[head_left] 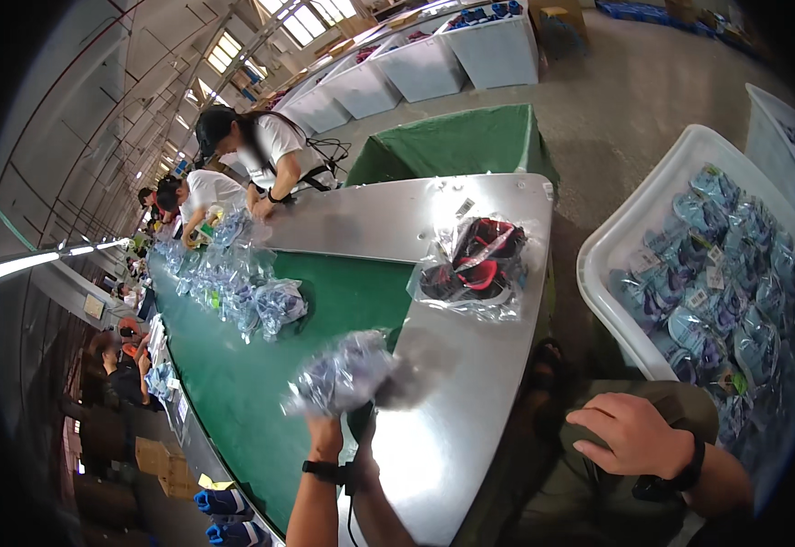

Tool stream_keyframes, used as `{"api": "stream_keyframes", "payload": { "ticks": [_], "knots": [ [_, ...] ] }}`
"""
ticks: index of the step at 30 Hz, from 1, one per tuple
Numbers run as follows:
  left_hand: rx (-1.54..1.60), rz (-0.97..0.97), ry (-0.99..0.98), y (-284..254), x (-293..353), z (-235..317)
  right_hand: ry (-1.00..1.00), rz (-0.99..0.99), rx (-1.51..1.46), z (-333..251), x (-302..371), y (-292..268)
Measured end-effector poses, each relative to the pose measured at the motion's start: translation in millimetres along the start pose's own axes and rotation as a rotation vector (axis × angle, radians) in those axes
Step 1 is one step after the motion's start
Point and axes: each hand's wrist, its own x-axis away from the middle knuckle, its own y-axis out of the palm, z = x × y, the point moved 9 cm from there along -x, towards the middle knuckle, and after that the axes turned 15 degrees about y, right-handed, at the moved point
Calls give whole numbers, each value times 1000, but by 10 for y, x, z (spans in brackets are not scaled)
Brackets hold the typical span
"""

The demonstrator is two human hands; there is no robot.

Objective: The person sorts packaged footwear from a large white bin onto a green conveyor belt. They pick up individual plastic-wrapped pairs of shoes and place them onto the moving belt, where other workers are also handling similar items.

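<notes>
My left hand (pixel 326 431), its forearm wearing a black wristband with a cable, holds a clear-bagged pair of pale blue-purple shoes (pixel 343 372) over the table's green belt and metal edge. Motion blurs the bag, and it hides most of the fingers. A dark blurred reflection of arm and bag shows on the metal. My right hand (pixel 630 433), also banded in black, rests on an olive trouser knee (pixel 689 407) and holds nothing; its fingers lie loosely curved. Farther along the metal top (pixel 347 214) sits a bagged pair of black and red shoes (pixel 477 272).
To the right stands a white bin (pixel 598 264) full of bagged pale blue shoes. Beyond the table is a green-lined container (pixel 447 141). Several bagged shoes (pixel 242 278) are heaped on the green belt (pixel 233 387), where a co-worker (pixel 279 150) leans in. White bins (pixel 420 68) line the back.
</notes>
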Motion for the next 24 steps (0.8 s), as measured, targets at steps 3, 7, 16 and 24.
{"api": "stream_keyframes", "payload": {
  "ticks": [3, 7, 16, 24],
  "knots": [
    [434, 18, -246, 11, 290, -41, -2, -6, -3, -7, 19, -6],
    [339, -206, -167, 83, 395, 188, -4, 3, -9, 2, 63, -14],
    [872, -66, -641, 435, 458, 451, 4, 42, -58, 42, 114, -70],
    [887, -86, -582, 784, 553, 841, 16, 42, -65, 71, 133, -59]
  ]
}}
